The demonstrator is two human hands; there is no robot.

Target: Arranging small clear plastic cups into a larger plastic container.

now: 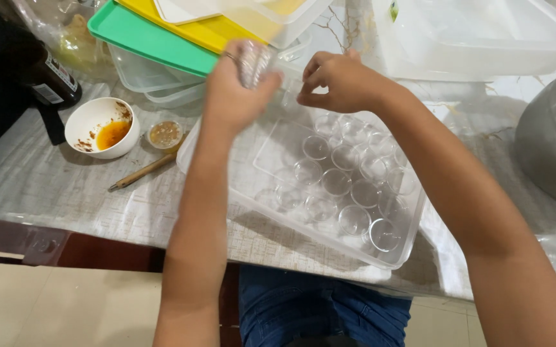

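The left hand [234, 96] is closed around a stack of small clear cups [253, 62], fingers wrapped over it so that only the upper part of the stack shows, held above the far-left corner of the clear tray [252, 204]. The right hand [339, 82] hovers just beside it with fingers curled and thumb and fingertips drawn close together; whether it pinches a single cup cannot be told, since anything there would be transparent and lost against the background.

The tray lies on the desk [46, 186], reaching its near edge, and holds rows of loose clear cups [337, 182] standing upright; their rims blur into each other, and the right forearm covers the tray's far-right part.

To the left sit a white bowl [102, 127] with orange sauce, a small filled cup [165, 134] and a wooden stick [142, 172] whose far end slips under the tray's corner. A dark bottle [50, 80] is cut off at the frame's left.

Behind the hands, a green lid [146, 40] and a yellow lid [191, 26] rest on stacked clear tubs, partly cut off at the top. A metal pot [551, 148] is cropped at the right edge.
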